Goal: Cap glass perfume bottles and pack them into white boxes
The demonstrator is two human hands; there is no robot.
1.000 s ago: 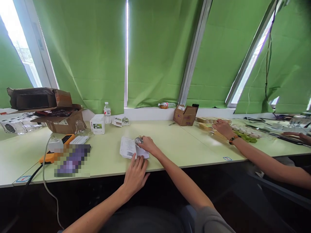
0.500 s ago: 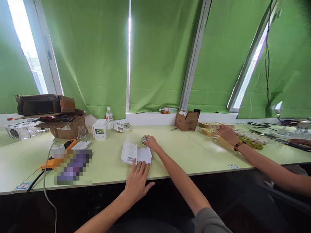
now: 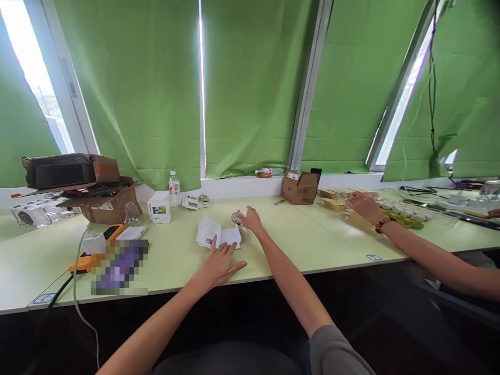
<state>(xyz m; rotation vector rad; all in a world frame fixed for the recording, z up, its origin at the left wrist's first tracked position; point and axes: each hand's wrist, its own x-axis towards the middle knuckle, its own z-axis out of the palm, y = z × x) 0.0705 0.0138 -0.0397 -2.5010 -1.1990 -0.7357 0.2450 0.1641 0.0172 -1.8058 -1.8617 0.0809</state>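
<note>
Room: green curtains [image 3: 253, 88] hang over slanted windows, with daylight showing in the gaps between them.
Bench: the pale green bench [image 3: 312, 245] runs from the left edge of view to the right, below a white sill.
Far left corner: 2 open cardboard boxes [image 3: 78, 185] are stacked, with clear packets beside them.
Left near edge: an orange device [image 3: 83, 260] lies here, and a grey cable [image 3: 76, 281] drops over the edge.
Back edge: a white box [image 3: 159, 207] stands beside a water bottle [image 3: 174, 187].
Leaflet: the white leaflet [image 3: 214, 235] with a barcode lies flat, mid-bench, nearer the front edge.
Left hand: the left hand [image 3: 221, 263] lies flat with its fingers spread wide, fingertips on the leaflet's near edge.
Round object: the small shiny round object [image 3: 236, 217] sits just beyond the leaflet, touching the fingertips of the right hand.
Right hand: the right hand [image 3: 252, 219] has loosely spread fingers. Whether it pinches the object I cannot tell.
Small carton: an open brown carton [image 3: 300, 186] stands at the back edge.
Co-worker's hand: the co-worker's hand [image 3: 363, 205], with a wristband, rests on the flat tan pieces at the right.
Hard to make out: a pixelated patch [image 3: 117, 265] hides something beside the orange device. The items at the far right corner are too small to name, and the round object's detail is unclear.
</note>
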